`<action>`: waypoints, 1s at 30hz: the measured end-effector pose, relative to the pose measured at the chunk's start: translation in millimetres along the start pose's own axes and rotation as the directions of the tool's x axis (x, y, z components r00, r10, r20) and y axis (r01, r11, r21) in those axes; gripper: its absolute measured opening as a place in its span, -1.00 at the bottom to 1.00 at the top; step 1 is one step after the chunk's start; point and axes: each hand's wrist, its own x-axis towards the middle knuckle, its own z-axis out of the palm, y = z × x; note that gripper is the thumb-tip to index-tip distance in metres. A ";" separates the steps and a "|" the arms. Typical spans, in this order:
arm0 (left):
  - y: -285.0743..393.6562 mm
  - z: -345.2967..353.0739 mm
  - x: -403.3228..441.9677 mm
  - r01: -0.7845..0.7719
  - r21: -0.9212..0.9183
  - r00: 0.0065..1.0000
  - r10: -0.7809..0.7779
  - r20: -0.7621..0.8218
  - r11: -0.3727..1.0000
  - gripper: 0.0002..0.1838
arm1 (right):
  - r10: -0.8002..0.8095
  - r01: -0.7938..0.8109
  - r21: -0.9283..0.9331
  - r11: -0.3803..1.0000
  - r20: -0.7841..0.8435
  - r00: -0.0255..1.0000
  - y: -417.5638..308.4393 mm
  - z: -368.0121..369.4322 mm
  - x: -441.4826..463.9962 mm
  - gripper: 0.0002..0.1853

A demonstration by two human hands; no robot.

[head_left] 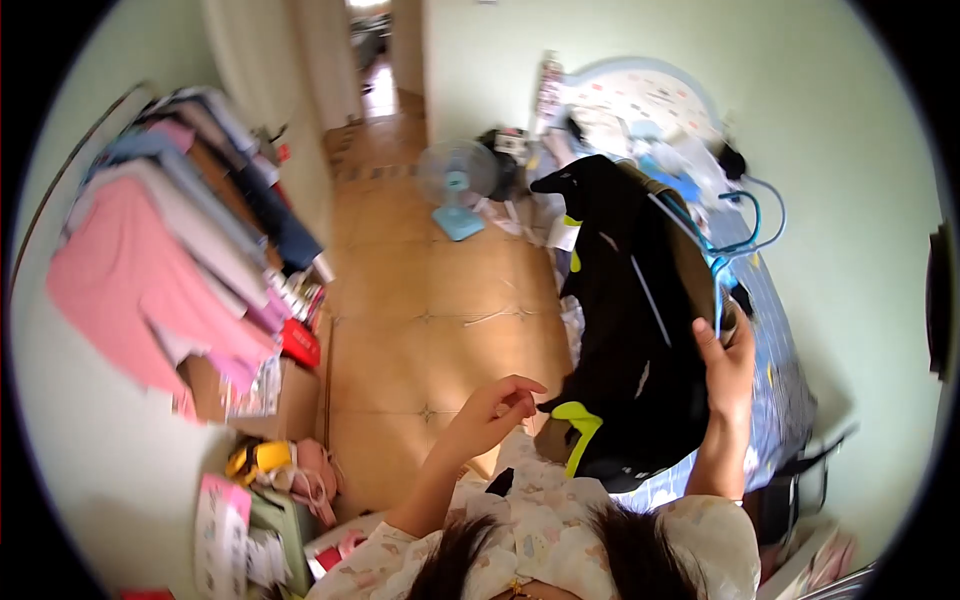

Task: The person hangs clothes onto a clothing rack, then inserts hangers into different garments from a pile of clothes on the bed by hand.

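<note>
A black garment (630,330) with neon-yellow trim hangs in front of me, spread from the bed's far part down to my lap. My right hand (728,370) grips its right edge, thumb on top and the other fingers mostly hidden behind. Blue hangers (735,240) stick out at that edge, just above this hand; a brownish fabric layer lies beside them. On the other side, my left hand (492,415) is close to the garment's lower left corner and its yellow trim. Its fingers are loosely bent and apart, with nothing visible in them.
A bed (775,340) with patterned blue bedding lies behind the garment, cluttered at its head. A fan (458,190) stands on the tiled floor (430,290). Clothes (150,270) hang on a rack at left, above a cardboard box (295,395) and bags.
</note>
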 end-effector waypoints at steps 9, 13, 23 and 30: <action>49.7 -48.4 -12.5 -0.253 0.388 0.790 0.421 -0.446 0.886 -0.63 | -0.228 0.017 0.327 0.945 0.619 0.752 4.7 194.6 33.6 -0.67; 63.8 -79.2 -3.7 -0.196 0.420 0.650 0.438 -0.621 0.886 -0.66 | -0.263 -0.129 0.362 0.923 0.839 0.476 -11.8 266.6 31.2 -0.68; 70.4 -134.4 -28.7 0.419 0.330 0.013 0.358 -0.934 0.846 -0.64 | -0.484 -0.345 0.400 0.849 0.852 -0.201 -8.9 417.9 13.1 -0.69; 86.8 -178.3 -57.7 0.568 0.191 -0.262 0.396 -0.880 0.801 -0.67 | -0.579 -0.422 0.409 0.809 0.675 -0.457 -55.7 499.3 -12.0 -0.73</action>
